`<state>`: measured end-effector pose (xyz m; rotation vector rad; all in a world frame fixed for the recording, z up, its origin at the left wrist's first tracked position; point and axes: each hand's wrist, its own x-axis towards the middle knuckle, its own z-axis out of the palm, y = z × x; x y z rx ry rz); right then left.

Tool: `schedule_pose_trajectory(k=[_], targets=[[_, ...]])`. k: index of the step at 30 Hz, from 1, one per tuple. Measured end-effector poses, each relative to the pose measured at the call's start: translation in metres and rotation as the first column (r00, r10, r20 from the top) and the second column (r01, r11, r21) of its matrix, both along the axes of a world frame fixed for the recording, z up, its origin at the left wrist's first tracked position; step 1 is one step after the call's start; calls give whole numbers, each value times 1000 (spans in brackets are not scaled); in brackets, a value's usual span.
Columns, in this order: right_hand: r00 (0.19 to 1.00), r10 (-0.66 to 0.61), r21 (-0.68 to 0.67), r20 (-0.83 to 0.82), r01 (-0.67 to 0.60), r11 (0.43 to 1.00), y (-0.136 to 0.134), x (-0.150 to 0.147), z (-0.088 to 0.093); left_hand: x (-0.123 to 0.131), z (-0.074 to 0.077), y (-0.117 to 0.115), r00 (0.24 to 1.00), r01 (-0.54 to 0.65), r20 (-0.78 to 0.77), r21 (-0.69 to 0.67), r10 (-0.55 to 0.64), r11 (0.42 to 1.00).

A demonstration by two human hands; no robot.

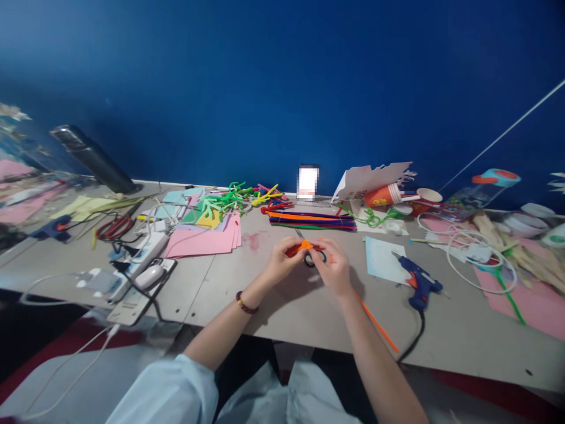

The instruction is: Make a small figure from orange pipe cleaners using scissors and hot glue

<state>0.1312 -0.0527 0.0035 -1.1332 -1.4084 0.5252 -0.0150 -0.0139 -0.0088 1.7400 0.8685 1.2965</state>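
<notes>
Both hands meet over the middle of the table around a small orange piece that looks like bent pipe cleaner (305, 245). My left hand (282, 257) pinches it from the left, while the fingers of my right hand (333, 268) close on its right side. Behind and below the fingers lie scissors with dark handles (309, 259), partly hidden; their tip shows just above my left fingers. A straight orange pipe cleaner (378, 325) runs out from under my right forearm toward the table's front edge. Whether it joins the held piece is hidden.
Bundled pipe cleaners (309, 221) lie behind the hands. Pink paper (198, 241) and green twisted pipe cleaners (225, 200) are at left, near a power strip (141, 259). A blue glue gun (419, 282) and light-blue paper (384, 259) lie at right; paper cups (384, 195) stand behind.
</notes>
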Motion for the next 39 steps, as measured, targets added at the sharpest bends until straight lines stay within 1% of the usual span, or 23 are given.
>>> schedule_pose_trajectory(k=[3, 5, 7, 9, 11, 13, 15, 16, 18, 22, 24, 26, 29, 32, 34, 36, 39], targets=[[1000, 21, -12, -9, -21, 1000, 0, -1, 0, 0, 5, -3, 999, -12, -41, 47, 14, 999], [1000, 23, -20, -19, -23, 1000, -1, -1, 0, 1, 7, -4, 999, -9, -52, 55, 12, 998], [998, 30, -52, -57, -33, 998, -1, -1, -1, 0, 9, -5, 999, 6, -48, 37, -4, 999], [989, 58, -122, -133, -74, 990, 0, 1, -3, 0, 10, -5, 998, 60, -35, -18, -61, 998], [966, 117, -225, -230, -170, 959, 2, 3, -5, -1, 10, -4, 989, 145, -21, -98, -148, 985], [932, 166, -315, -322, -271, 910, 5, 7, -7, -2, 9, -2, 978, 199, -25, -158, -205, 967], [909, 177, -369, -378, -323, 872, 7, 9, -9, -3, 9, -1, 978, 191, -53, -176, -203, 966], [901, 171, -383, -398, -333, 861, 8, 10, -9, -4, 9, 0, 978, 181, -67, -176, -196, 967], [884, 168, -401, -436, -358, 843, 8, 11, -8, -6, 11, 1, 977, 184, -73, -187, -201, 965], [847, 186, -409, -497, -418, 811, 5, 13, -4, -9, 19, 0, 959, 268, -21, -264, -284, 926], [820, 192, -418, -540, -459, 784, 4, 13, -3, -10, 22, -1, 946, 312, 11, -305, -324, 900], [774, 185, -429, -606, -513, 743, 4, 14, -3, -10, 23, -2, 937, 344, 51, -323, -346, 882], [701, 179, -425, -691, -593, 684, 6, 13, -7, -8, 23, -3, 935, 354, 92, -330, -343, 875], [651, 182, -407, -737, -643, 648, 7, 14, -10, -5, 22, -4, 930, 364, 71, -300, -360, 882], [663, 149, -430, -733, -623, 654, 8, 13, -10, -5, 21, -4, 925, 372, 30, -263, -378, 890], [727, 112, -474, -678, -549, 688, 9, 12, -10, -6, 20, -2, 934, 337, -41, -217, -354, 916], [832, 97, -506, -547, -420, 753, 9, 11, -11, -9, 17, 2, 947, 234, -195, -129, -256, 964]])
